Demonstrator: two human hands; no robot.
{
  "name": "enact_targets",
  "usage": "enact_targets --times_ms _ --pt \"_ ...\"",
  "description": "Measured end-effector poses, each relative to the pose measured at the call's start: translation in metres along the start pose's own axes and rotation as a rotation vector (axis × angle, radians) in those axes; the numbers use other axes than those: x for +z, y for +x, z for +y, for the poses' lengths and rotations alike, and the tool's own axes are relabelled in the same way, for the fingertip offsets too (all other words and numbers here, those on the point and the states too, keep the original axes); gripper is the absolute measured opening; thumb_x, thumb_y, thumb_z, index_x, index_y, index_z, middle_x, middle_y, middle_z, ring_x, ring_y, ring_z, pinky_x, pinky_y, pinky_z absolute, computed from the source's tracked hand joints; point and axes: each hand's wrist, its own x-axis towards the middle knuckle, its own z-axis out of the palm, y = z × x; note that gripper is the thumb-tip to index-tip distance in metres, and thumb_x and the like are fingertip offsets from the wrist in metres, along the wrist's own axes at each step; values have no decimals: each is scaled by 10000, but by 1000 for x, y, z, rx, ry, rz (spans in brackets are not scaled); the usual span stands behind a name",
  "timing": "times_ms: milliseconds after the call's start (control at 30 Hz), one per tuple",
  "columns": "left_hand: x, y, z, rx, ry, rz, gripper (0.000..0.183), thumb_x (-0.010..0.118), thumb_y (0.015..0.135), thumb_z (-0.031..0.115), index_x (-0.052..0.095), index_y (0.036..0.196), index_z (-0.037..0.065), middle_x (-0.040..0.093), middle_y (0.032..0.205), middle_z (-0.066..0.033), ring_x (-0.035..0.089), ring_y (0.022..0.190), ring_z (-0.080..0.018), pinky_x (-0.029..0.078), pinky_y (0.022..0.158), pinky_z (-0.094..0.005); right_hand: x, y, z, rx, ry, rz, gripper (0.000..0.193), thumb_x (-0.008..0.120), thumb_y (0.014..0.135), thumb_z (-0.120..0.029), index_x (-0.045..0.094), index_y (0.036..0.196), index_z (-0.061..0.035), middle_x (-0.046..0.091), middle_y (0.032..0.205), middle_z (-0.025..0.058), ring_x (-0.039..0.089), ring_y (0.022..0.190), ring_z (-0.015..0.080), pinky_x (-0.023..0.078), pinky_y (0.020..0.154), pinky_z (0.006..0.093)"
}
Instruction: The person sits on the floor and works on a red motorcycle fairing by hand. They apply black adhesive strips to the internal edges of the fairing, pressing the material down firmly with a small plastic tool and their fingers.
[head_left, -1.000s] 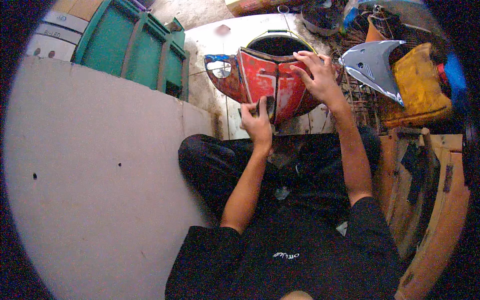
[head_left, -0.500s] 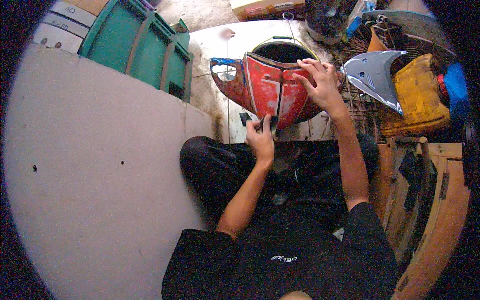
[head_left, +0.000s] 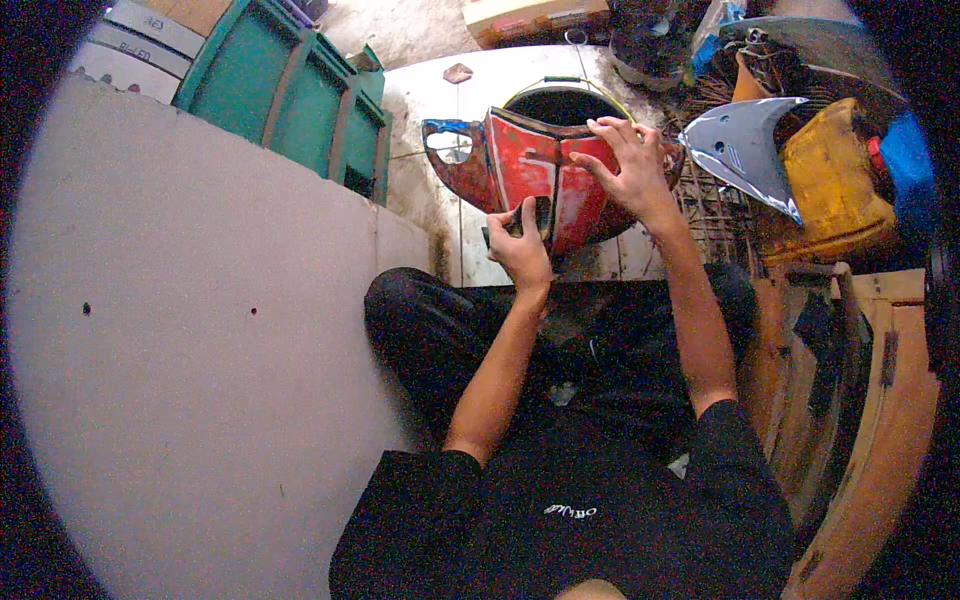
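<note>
A red plastic body panel [head_left: 525, 165] with blue-edged side wings stands upright in front of my knees. My left hand [head_left: 520, 250] presses a small dark piece, perhaps sandpaper, against the panel's lower middle. My right hand [head_left: 628, 165] grips the panel's upper right edge, fingers curled over the top. Behind the panel sits a black bucket [head_left: 565, 100] with a yellow rim.
A pale wall [head_left: 200, 350] fills the left. Green crates [head_left: 290, 100] stand at the upper left. A silver panel [head_left: 745, 150], a yellow container [head_left: 835, 180] and cluttered parts lie to the right, with wooden furniture [head_left: 880, 400] at the right edge. My legs are folded on the floor.
My left hand with the dark piece slid slightly along the panel's lower face. The right hand shifted a little on the top edge, and the panel tilted slightly.
</note>
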Motion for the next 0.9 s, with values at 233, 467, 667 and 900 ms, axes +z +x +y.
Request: enact_targets --times_ms 233,467,667,900 --pt "-21 -18 -40 114 67 -11 396 747 872 348 542 812 14 546 732 -36 507 684 -145 453 637 -319 -2 2 -5 41 30 -25 604 594 887 -550 579 1312 -121 538 1342 63 387 1210 323 302 1068 446" --pt "-10 -14 -18 -9 11 -95 384 726 885 370 547 898 30 596 789 -47 555 703 -183 450 748 -354 6 -2 3 14 5 49 594 619 871 -529 577 1293 -113 551 1320 78 444 1161 338 343 1045 463" --pt "-5 4 -24 169 25 3 408 729 880 363 557 984 9 630 885 -79 590 823 -207 451 799 -370 6 5 -6 54 -3 38 570 597 883 -543 598 1264 -118 558 1317 81 452 1145 351 353 1026 456" --pt "-16 -14 -42 -17 -25 -37 419 736 885 335 529 1021 -3 632 901 -98 597 827 -192 489 784 -341 8 3 3 -6 74 81 530 572 915 -503 606 1242 -88 569 1296 85 470 1126 360 357 1020 452"
